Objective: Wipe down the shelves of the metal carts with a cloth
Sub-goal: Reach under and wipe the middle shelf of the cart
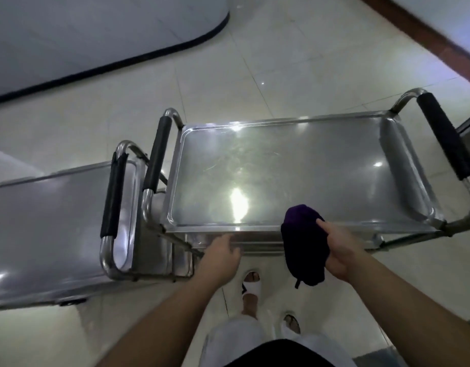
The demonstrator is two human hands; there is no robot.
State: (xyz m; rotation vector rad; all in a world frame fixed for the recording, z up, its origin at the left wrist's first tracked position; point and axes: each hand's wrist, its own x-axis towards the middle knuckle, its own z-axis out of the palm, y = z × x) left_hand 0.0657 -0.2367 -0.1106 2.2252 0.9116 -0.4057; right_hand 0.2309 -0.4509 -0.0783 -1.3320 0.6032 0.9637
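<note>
A shiny metal cart (pixel 294 170) stands in front of me, its top shelf bare and reflecting lights. My right hand (pixel 337 250) grips a bunched dark purple cloth (pixel 302 245) at the shelf's near rim, the cloth hanging partly over the edge. My left hand (pixel 222 252) rests on the cart's near edge just below the rim, fingers bent over it. A second metal cart (pixel 51 223) stands to the left, its handle end against the first cart.
Black foam-wrapped handles (pixel 445 136) (pixel 157 154) close both ends of the front cart; another (pixel 113 197) is on the left cart. Pale tiled floor lies all round. A curved grey wall base is at the top left, a brown skirting at the top right. My sandalled feet are below.
</note>
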